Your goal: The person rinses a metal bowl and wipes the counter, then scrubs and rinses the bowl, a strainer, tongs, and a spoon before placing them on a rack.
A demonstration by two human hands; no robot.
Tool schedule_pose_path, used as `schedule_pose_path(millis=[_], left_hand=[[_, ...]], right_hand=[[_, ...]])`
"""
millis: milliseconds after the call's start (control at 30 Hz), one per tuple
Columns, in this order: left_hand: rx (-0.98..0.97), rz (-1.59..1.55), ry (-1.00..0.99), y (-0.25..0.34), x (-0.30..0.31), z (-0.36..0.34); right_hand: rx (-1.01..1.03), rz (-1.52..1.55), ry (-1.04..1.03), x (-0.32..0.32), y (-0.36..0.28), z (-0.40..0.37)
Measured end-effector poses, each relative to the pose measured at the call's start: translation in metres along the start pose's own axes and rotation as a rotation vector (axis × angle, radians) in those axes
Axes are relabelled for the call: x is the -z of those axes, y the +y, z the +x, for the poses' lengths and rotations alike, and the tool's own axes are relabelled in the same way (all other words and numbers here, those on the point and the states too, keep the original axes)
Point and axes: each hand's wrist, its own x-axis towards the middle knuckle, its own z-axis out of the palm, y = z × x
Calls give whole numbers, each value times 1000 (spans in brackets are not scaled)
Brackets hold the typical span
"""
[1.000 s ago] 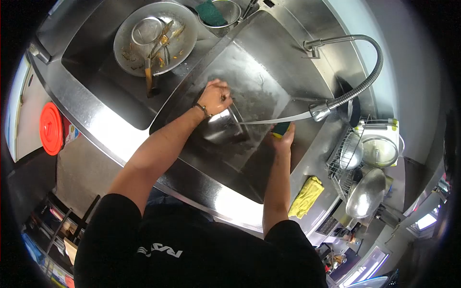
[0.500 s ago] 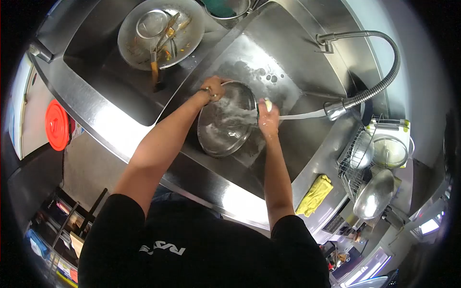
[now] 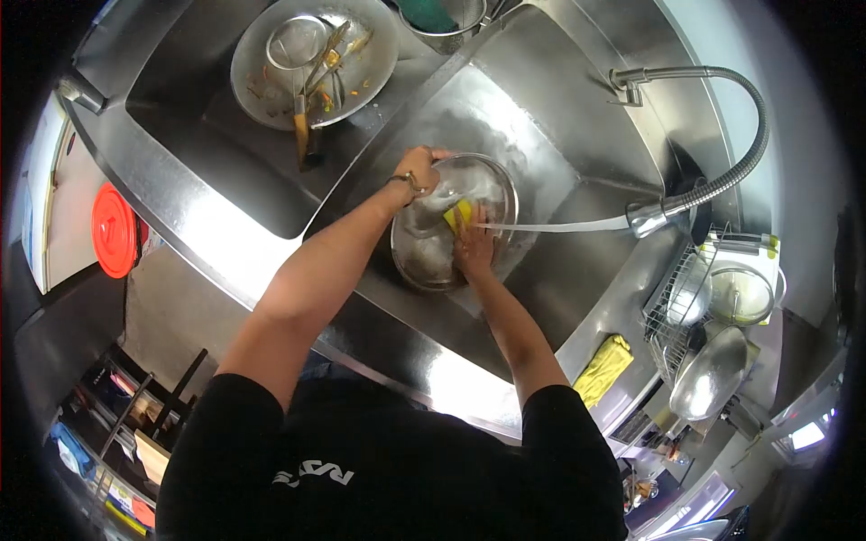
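Metal pan [image 3: 424, 245]: being held within the sink [image 3: 586, 261], underside hidden.
Left hand [image 3: 419, 171]: gripping its rim, fingertips indistinct.
Right hand [image 3: 474, 245]: reaching inside, holding a yellow sponge [image 3: 456, 215] it is partly covering.

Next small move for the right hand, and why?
I'd sweep the sponge around inside the pan: the right hand already has it over the pan's inside, the left hand is at the rim, seemingly steadying it, and the faucet is running, its stream reaching the right hand.
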Motion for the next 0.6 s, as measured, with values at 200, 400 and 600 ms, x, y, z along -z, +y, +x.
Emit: schedule_pose_path(millis=[200,400,600], left_hand=[[-156,-147,126,-32,-16,15],[18,12,291,-20,-14,9],[87,-82,242,-30,0,14]], right_hand=[[161,-119,-239,-1,4,5],[56,-141,-52,-1,-30,78],[156,15,176,4,17,52]])
